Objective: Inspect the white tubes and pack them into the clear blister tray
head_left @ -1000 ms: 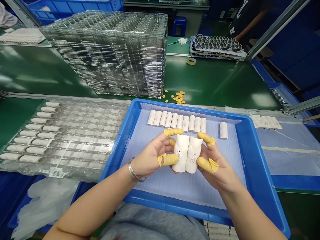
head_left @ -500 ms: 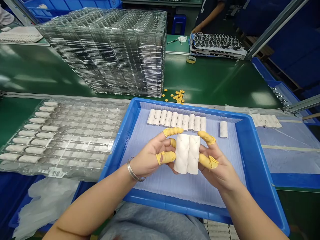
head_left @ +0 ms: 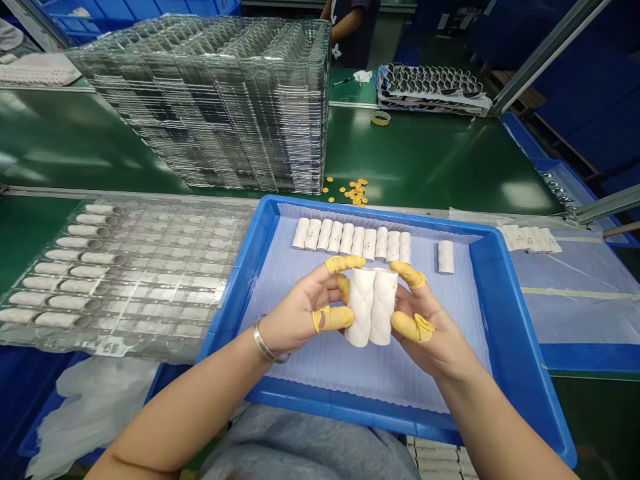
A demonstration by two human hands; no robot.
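Note:
Two white cylinders with dimpled sides stand upright side by side between my hands, over a blue tray (head_left: 400,421). My left hand (head_left: 315,300), in yellow finger cots, is closed on the left white cylinder (head_left: 359,308). The right white cylinder (head_left: 384,308) is gripped by my right hand (head_left: 425,320), which wears yellow finger cots too. Their tops touch or nearly touch, and a narrow gap shows lower down. Behind them, a row of similar cylinders (head_left: 346,239) lies along the tray's far side. One single cylinder (head_left: 445,257) lies apart at the right.
To the left, a clear plastic tray (head_left: 113,346) holds white cylinders. A tall stack of clear trays (head_left: 240,120) stands behind, near yellow discs (head_left: 356,195) and a tape roll (head_left: 381,118). More cylinders (head_left: 530,239) lie at right. A person (head_left: 353,27) is at the back.
Both cylinders have turned and tilted slightly, opening a gap between their lower parts. My hands stay almost in place. The person at the back has moved left.

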